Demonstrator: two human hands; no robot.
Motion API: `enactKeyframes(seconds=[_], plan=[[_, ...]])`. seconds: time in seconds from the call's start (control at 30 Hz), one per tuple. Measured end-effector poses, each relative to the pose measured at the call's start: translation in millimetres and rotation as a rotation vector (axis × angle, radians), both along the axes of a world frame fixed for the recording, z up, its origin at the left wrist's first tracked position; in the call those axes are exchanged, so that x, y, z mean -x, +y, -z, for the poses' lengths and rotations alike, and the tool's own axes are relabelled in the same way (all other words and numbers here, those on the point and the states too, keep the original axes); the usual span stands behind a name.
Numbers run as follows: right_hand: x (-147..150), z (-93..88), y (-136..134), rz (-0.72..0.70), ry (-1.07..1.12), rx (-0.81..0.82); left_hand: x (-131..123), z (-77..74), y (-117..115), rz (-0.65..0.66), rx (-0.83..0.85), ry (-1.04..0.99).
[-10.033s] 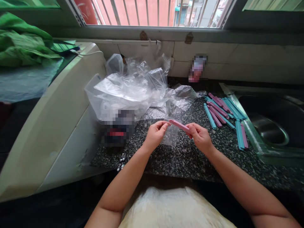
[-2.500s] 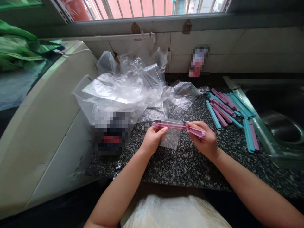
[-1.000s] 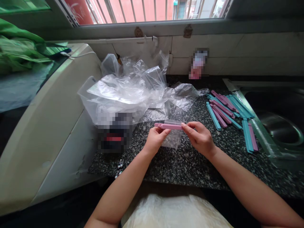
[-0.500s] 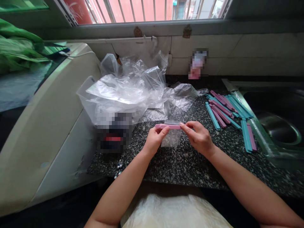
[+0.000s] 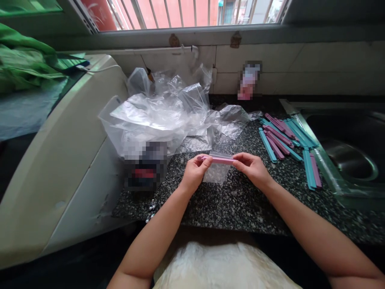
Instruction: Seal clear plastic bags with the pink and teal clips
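Clip (image 5: 219, 160) in left hand (image 5: 194, 173), right hand (image 5: 254, 170)

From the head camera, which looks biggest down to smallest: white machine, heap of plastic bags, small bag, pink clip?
1. white machine
2. heap of plastic bags
3. small bag
4. pink clip: about as long as the bag is wide, far thinner
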State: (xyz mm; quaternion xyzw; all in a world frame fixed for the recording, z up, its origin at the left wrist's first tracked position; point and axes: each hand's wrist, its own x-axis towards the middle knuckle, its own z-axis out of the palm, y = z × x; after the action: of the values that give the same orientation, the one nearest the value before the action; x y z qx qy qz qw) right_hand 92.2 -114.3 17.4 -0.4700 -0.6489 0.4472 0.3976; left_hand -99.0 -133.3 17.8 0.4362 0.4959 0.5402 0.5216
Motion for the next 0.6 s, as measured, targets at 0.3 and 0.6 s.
enactKeyframes(seconds=[0.3, 0.6], plan=[[0.6, 0.1, -2.0, 0.005, -0.032, -0.014, -0.3, 0.6, -0.1, 0.032, -0.010, -0.019], [0.8, -1.3, -1.2, -0.008, -0.072, -0.046, -0.5, 2.3, 0.8, 0.051, -0.012, -0.021]])
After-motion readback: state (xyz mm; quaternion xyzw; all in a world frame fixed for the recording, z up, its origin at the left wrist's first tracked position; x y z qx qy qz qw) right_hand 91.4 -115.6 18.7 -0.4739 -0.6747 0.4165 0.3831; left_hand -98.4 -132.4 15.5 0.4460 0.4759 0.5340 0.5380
